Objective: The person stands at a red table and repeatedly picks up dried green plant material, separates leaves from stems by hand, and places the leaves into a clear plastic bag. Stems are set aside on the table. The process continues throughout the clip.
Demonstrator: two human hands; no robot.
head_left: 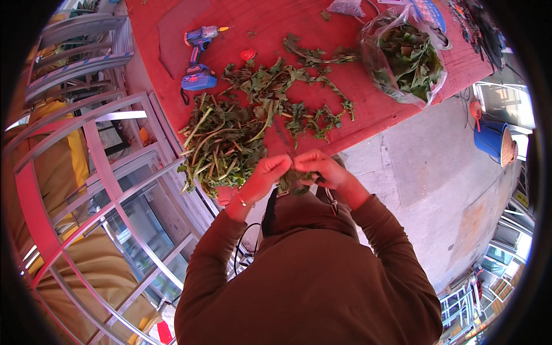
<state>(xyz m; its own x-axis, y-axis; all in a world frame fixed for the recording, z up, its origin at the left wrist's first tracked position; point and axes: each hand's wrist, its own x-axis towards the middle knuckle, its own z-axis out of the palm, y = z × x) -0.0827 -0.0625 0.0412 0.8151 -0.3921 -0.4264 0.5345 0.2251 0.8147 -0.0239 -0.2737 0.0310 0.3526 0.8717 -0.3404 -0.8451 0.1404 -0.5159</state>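
My left hand (271,171) and my right hand (319,164) meet at the near edge of the red table, fingers pinched together. Between them, partly hidden by the fingers, hangs a leafy green stem (296,183), and both hands grip it. Left of my hands lies a big heap of leafy green stems (221,141), its cut ends pointing left and hanging over the table edge. More loose leafy greens (270,83) are strewn farther back. A clear plastic bag (376,75) stands open at the back right, filled with torn green leaves (409,57).
On the red table (259,23) lie a blue cordless drill (198,54) and a small red object (248,54). Metal window frames (109,167) lean along the left. A blue bucket (490,141) stands on the concrete floor (414,167) to the right.
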